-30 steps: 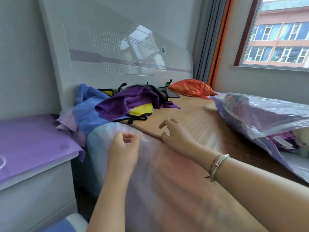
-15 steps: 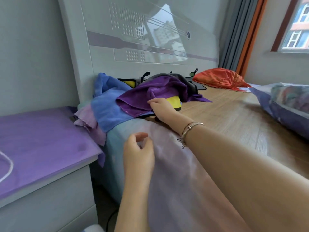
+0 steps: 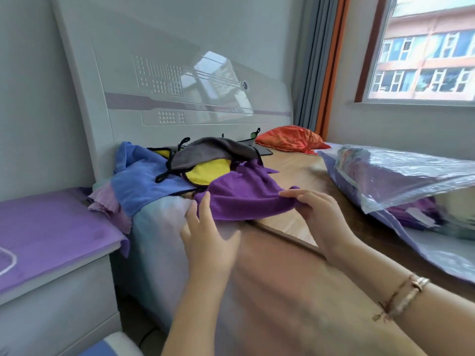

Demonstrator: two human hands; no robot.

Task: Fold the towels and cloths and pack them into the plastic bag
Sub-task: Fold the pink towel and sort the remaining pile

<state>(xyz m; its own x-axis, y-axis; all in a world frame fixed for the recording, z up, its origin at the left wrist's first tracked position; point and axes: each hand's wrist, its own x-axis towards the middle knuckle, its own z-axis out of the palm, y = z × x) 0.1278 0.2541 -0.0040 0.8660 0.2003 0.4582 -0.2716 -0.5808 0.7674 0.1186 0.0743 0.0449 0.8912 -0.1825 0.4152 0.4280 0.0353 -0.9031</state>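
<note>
Now | both hands pinch purple cloth (image 3: pixel 244 199) | wooden bed (image 3: pixel 290 170), headboard (image 3: pixel 180 98), seemingly bedroom.

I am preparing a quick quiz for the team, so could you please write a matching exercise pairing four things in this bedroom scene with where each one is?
Things:
1. purple cloth
2. blue towel
3. orange cloth
4. plastic bag

Places:
A. far end of the bed, near the curtain
B. on the bed at the right, under the window
C. held between the left hand and right hand
D. in the pile by the headboard, at its left side

Pairs: 1-C, 2-D, 3-A, 4-B
</note>
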